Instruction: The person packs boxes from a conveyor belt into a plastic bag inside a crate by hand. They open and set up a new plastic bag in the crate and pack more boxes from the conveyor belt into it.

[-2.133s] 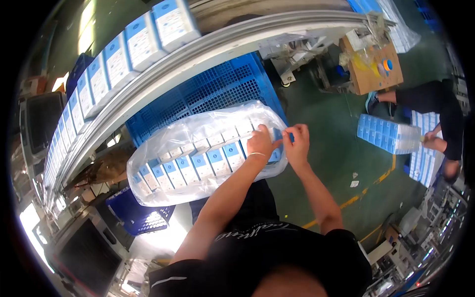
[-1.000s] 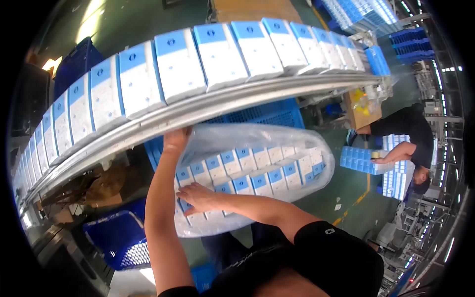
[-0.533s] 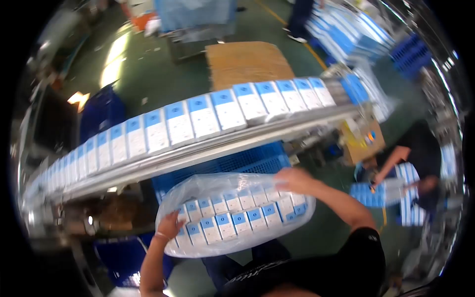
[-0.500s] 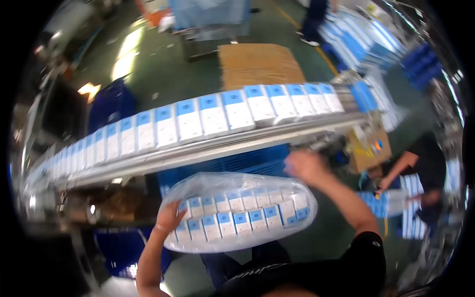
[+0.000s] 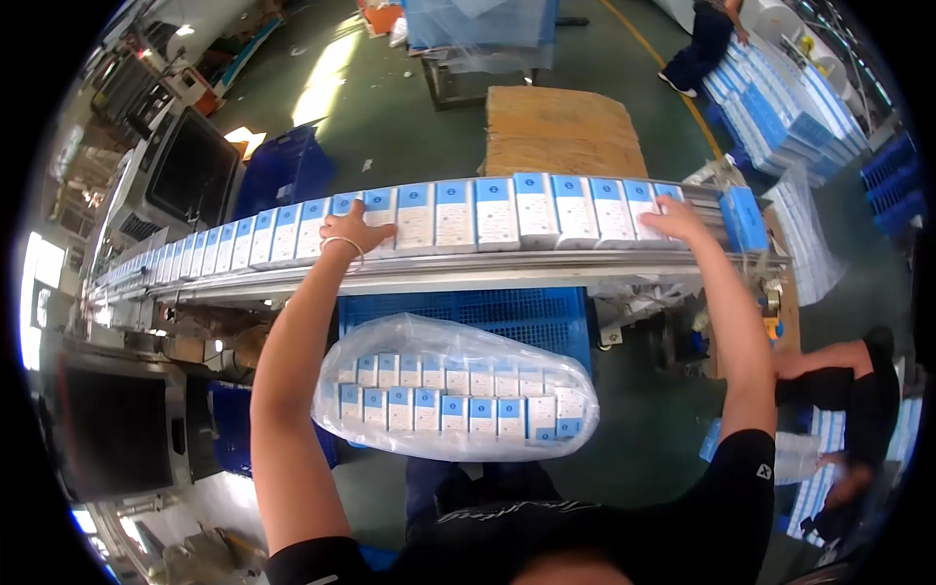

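A long row of white and blue cartons [image 5: 454, 216] stands on the conveyor [image 5: 468, 263] across the middle of the view. My left hand [image 5: 357, 232], a band at its wrist, rests with spread fingers on carton fronts left of the row's middle. At the row's right end, my right hand [image 5: 675, 218] touches the last carton, thumb and fingers apart. Neither hand has visibly closed around a carton. Below the conveyor, a clear plastic bag [image 5: 453, 336] lies open with two rows of similar cartons [image 5: 427, 409] inside, apart from both hands.
A blue plastic crate [image 5: 546, 304] is beneath the bag and conveyor. Beyond the belt stands a large brown cardboard box [image 5: 564, 132]. A co-worker [image 5: 858, 390] bends at the right beside stacked cartons; another person [image 5: 702, 44] stands at the far right.
My left hand has left the bag's edge and moved up onto the carton row. My right hand has moved up and right to the row's end. The camera view has shifted.
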The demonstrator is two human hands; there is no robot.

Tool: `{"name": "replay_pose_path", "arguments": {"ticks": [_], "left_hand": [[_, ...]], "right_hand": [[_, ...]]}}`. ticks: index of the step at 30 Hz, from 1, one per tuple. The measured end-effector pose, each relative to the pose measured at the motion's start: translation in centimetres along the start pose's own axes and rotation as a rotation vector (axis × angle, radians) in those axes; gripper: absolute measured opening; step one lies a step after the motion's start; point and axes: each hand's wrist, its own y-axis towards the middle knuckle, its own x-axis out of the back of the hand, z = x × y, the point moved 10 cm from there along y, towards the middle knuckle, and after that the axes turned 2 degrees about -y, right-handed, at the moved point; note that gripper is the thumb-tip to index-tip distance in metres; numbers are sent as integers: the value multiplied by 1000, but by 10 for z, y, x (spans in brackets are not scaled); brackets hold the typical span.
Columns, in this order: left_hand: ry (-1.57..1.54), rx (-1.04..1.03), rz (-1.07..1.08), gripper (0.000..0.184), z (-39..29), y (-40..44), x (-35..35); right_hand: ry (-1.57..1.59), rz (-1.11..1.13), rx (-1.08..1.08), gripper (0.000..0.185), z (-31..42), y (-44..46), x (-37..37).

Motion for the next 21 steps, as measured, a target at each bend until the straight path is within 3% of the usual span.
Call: {"name": "replay_pose_path", "arguments": {"ticks": [3,6,8,9,11,18,21], "left_hand": [[31,40,131,112,-2,42,-34],[44,54,84,114,-23,53,-39],[5,139,4,107,-34,38,-33],[-91,99,-40,103,-39,29,-36],[-188,72,-143,89,-52,7,-33],[-332,11,-221,86,-64,-14,-31],[-557,-211,-413,82,-85,-31,-5]], "right_hand": [[-90,41,-68,92,-11,25,-13],[-187,102,-213,100,-14,19,-20],[-208,-50,-280,104,-14,2,0],[-111,-151,-150,94,-15,7,1],[-41,-172,-109,88,-13,-3,-1],[307,-286,48,77,-41,-3,11],[357,-457,119,61,-67,-37,63]]}}
